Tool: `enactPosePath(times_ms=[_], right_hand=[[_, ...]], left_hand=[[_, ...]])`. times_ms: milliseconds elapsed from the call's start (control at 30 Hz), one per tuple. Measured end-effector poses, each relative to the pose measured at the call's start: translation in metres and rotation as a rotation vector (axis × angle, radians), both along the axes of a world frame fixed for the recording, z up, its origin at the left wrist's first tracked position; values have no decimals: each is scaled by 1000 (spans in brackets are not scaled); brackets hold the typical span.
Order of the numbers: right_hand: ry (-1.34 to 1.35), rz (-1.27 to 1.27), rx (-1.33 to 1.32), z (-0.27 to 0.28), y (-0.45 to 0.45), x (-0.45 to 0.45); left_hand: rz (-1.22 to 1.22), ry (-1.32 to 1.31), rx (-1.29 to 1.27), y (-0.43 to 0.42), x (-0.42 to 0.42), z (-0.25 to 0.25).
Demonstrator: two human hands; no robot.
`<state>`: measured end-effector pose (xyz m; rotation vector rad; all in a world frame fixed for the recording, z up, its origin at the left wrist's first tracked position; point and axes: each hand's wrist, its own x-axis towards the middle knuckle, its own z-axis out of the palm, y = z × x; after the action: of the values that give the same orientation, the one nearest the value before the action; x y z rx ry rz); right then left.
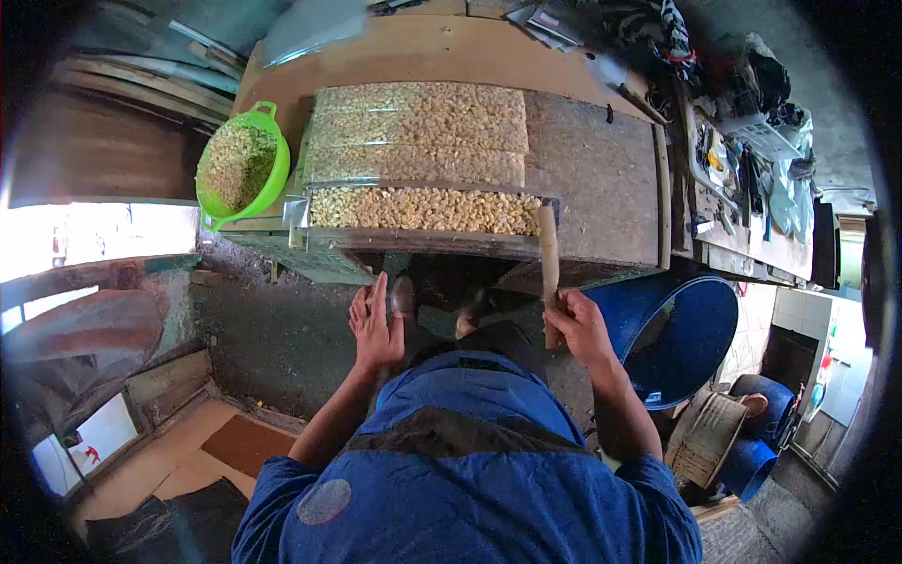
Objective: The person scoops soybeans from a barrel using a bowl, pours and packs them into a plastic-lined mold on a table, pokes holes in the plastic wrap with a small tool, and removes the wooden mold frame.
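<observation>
My right hand [583,329] is closed around the lower end of a wooden stick [549,254]. The stick stands upright in the picture, its upper end over the right end of a long narrow tray [442,246]. Pale puffed pieces [423,209], like popcorn, fill that tray along the bench's front edge. My left hand [376,324] is empty, fingers stretched out, just below the bench edge. Behind the tray lie rows of clear plastic-covered packs [418,132] of similar pieces. A bright green basin [279,174] at the left holds more loose, crumbly pieces.
The wooden bench top [597,179] extends right of the packs. A large blue barrel [691,329] stands below its right side. Tools and a grey crate [766,136] crowd the right-hand shelf. Planks [141,89] lie at the far left.
</observation>
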<state>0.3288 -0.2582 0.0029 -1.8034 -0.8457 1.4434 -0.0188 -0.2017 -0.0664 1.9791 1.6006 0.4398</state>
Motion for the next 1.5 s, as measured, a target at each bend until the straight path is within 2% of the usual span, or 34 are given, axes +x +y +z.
enactPosePath(times_ms=[33, 167, 367, 433, 633, 867, 1067, 1133, 1300, 1367, 1500], right_hand=[[67, 9, -68, 4, 2, -1], [42, 15, -53, -5, -8, 8], [-122, 68, 50, -2, -1, 11], [19, -4, -13, 3, 14, 10], [161, -78, -20, 6, 23, 10], [175, -42, 13, 3, 31, -2], [144, 77, -18, 4, 26, -5], [85, 209, -85, 11, 21, -9], [42, 206, -61, 1, 6, -10], [-63, 305, -50, 0, 4, -8], [-52, 310, -22, 4, 3, -13]], left_hand=[[-2, 4, 2, 0, 1, 0], [2, -6, 5, 2, 4, 2], [-4, 26, 47, -1, 6, 0], [-3, 2, 41, -2, 6, 0], [36, 23, 24, -7, 9, 1], [21, -5, 28, -8, 12, 1], [49, -37, 22, -7, 12, 2], [59, -31, 14, -9, 12, 1], [41, -28, 31, -10, 11, -1], [31, -35, 33, -9, 12, 0], [30, -38, 12, -7, 13, 3]])
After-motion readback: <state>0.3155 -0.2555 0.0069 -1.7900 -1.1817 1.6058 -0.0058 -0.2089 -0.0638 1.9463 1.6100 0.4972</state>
